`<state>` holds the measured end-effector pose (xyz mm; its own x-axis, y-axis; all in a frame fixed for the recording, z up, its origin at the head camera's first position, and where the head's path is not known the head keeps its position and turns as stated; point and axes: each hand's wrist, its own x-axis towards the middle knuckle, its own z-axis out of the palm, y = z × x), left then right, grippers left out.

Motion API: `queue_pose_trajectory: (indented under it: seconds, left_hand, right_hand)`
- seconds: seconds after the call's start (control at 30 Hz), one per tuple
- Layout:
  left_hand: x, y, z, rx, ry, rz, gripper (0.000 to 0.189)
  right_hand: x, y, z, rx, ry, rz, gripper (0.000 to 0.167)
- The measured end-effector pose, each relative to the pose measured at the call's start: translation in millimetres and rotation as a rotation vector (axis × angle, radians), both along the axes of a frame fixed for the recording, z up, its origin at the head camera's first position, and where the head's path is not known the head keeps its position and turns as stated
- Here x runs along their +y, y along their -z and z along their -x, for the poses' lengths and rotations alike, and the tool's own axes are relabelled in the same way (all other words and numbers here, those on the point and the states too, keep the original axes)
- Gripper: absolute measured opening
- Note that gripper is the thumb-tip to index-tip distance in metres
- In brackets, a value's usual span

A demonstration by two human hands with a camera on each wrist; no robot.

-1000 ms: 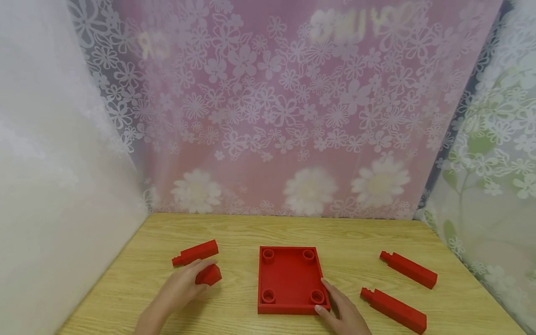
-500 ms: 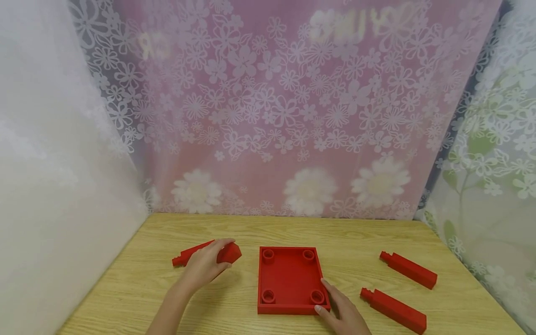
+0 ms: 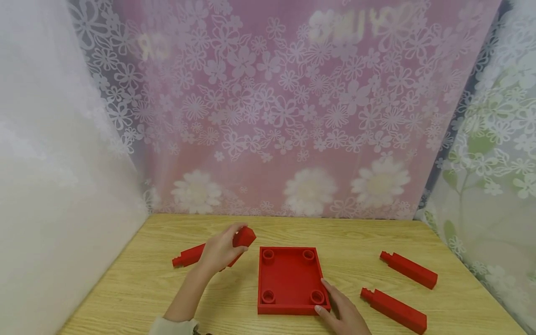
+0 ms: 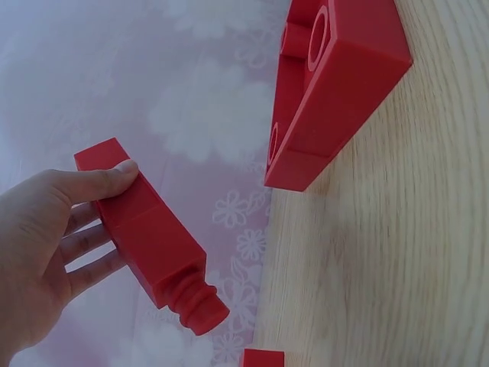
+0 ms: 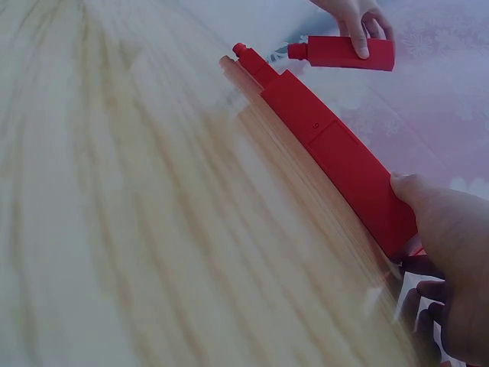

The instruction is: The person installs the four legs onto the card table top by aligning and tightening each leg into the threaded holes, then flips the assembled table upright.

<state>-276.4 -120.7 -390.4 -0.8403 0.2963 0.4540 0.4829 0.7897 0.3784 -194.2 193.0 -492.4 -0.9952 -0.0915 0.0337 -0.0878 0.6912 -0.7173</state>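
Red block | left hand: raised, pinching it aslant | right hand: low, gripping tray at corner

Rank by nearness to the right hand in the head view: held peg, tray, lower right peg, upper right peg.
1. Tray: touching the right hand.
2. Lower right peg: right of that hand.
3. Upper right peg: right, farther back.
4. Held peg: left, in the left hand.
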Motion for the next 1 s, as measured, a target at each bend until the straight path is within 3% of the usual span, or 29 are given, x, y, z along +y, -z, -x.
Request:
queue_pose_trajectory:
  seconds: [0.47,0.67,1.0]
  left_hand:
    - [23.7,-8.6,17.0,-0.002,0.017,-0.099,0.054]
    - [34.1,-8.8,22.8,0.018,0.068,-0.207,0.054]
    - [54.4,-3.5,29.3,-0.017,0.057,-0.388,0.054]
  right_hand:
    - [0.2,0.7,0.4,-0.015,0.009,0.004,0.078]
    - [0.5,0.0,1.0,-0.016,0.008,0.004,0.077]
    - [0.7,1.9,1.4,-0.004,-0.001,0.003,0.077]
